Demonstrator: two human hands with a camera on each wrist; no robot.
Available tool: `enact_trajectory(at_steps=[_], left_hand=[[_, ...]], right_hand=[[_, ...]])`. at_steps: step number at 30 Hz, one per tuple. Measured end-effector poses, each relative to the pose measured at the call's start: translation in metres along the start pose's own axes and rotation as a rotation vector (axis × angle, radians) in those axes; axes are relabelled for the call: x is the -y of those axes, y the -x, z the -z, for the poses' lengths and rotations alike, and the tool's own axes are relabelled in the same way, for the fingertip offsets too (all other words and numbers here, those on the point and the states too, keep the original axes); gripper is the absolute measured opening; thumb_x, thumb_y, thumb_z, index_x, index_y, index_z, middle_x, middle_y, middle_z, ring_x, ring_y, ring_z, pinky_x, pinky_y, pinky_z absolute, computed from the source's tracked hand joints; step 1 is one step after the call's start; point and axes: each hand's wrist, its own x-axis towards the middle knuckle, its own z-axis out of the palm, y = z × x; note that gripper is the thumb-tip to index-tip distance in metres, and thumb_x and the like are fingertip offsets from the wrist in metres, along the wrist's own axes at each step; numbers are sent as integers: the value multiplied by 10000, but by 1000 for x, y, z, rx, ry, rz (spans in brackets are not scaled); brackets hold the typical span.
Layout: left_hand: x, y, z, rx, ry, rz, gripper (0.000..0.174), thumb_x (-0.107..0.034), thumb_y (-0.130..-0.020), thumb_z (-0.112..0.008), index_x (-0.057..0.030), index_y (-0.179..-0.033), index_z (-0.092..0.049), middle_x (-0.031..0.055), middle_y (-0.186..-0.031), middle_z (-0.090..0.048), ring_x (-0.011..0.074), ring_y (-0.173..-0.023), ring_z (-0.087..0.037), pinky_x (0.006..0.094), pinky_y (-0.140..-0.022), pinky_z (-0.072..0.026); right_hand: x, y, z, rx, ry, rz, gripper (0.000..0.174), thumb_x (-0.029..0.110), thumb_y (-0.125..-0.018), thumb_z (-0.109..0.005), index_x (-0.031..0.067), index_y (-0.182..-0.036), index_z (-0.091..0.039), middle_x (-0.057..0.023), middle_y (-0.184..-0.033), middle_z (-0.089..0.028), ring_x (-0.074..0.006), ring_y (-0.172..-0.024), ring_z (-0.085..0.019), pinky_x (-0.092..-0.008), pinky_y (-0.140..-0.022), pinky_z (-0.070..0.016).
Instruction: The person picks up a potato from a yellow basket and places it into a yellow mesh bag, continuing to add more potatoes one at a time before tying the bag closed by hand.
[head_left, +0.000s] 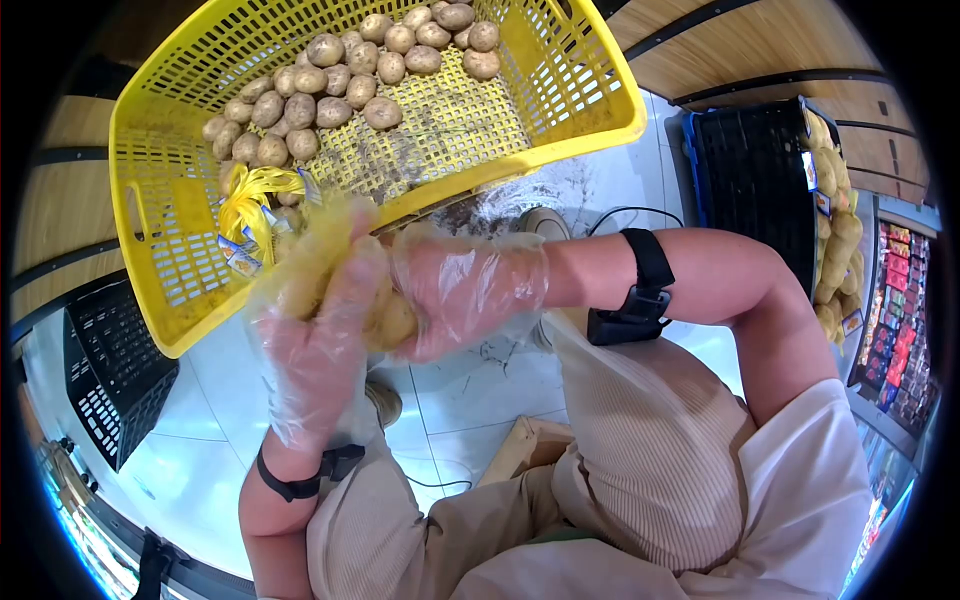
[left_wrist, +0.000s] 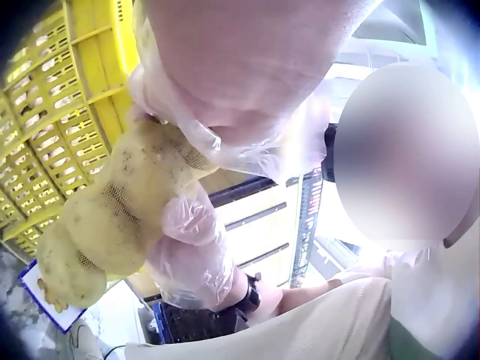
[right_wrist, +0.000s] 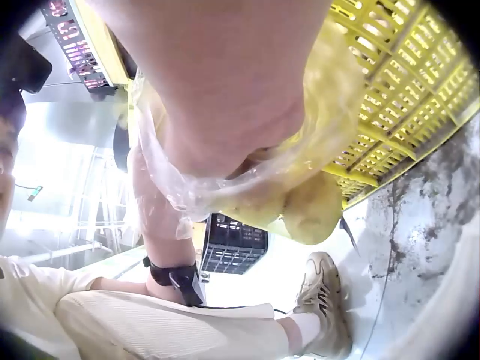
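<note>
A yellow net bag of potatoes is between my two hands, over the near edge of the yellow crate. My left hand, in a clear plastic glove, grips the bag from the left. From the other side my right hand, gloved the same way, holds it with curled fingers. In the left wrist view the filled net hangs down, its lumps pressing through the mesh, with a blue-edged label behind its lower end. The gloves and hands hide part of the bag.
Loose potatoes lie in the yellow crate. A bundle of yellow nets with labels hangs at its near left corner. Black crates stand left and right, the right one beside filled potato nets. Soil marks the floor.
</note>
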Motion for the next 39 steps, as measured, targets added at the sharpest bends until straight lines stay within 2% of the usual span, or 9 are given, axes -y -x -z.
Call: enact_trajectory(at_steps=[5,7,10,16,19,29,35,38,39], left_hand=[[20,5,1,-1,7,-69,205,-120,-964,-612,42,-1062,-690,111,-1016,-725,210,-870,-665,347,-814,-524],[27,7,-1,-78,-38,-253,228,-153,-985,-584,49,-966,-688,114,-978,-722,212,-852,-661,349,-813,-526],[22,8,-5,-99,252,-218,247,-161,-994,-567,49,-919,-675,114,-946,-719,210,-835,-659,347,-810,-526],[20,9,-4,-103,462,-230,314,-177,-1012,-532,47,-824,-647,114,-883,-712,205,-802,-654,344,-805,-526],[19,10,-5,-107,493,-234,342,-182,-1018,-521,47,-793,-638,113,-862,-710,204,-791,-653,343,-803,-526],[18,-4,4,-53,230,-193,322,-208,-1028,-493,18,-917,-693,79,-851,-693,166,-636,-577,304,-592,-453],[31,-6,-8,-85,274,-292,247,-181,-992,-547,5,-940,-700,92,-794,-667,218,-666,-623,344,-625,-500],[24,-3,-4,-48,248,-228,221,-176,-979,-562,-1,-955,-694,100,-805,-670,240,-699,-644,361,-628,-510],[23,-2,-2,-43,209,-219,207,-172,-972,-569,-5,-975,-692,103,-824,-676,246,-710,-649,364,-623,-509]], right_hand=[[5,2,-1,49,31,-91,306,155,-735,-708,14,-979,-588,-203,-822,-658,-399,-753,-641,-421,-635,-521],[3,-1,-6,-157,81,90,490,180,-745,-726,40,-1186,-562,-202,-886,-672,-383,-783,-664,-409,-684,-539],[4,2,4,25,50,-50,744,245,-739,-782,71,-1383,-455,-214,-996,-678,-367,-861,-682,-403,-769,-549],[24,-3,20,203,6,-300,848,347,-661,-890,48,-1359,-511,-193,-1196,-639,-348,-1102,-630,-402,-929,-509],[10,1,16,142,124,-109,963,371,-674,-875,18,-1436,-404,-213,-1144,-667,-352,-1056,-662,-400,-941,-508],[12,4,16,94,-140,-245,665,375,-740,-860,48,-1250,-585,-141,-1255,-618,-309,-1115,-613,-399,-975,-486],[14,7,21,72,287,-55,527,210,-752,-868,23,-1175,-614,-107,-1302,-533,-252,-1281,-510,-375,-913,-539],[15,7,16,136,184,-106,603,305,-749,-851,-55,-1181,-633,-195,-1274,-590,-360,-1141,-610,-398,-924,-514],[27,6,11,4,-287,-339,650,277,-732,-863,-66,-1218,-601,-193,-1279,-587,-345,-1153,-610,-390,-932,-512]])
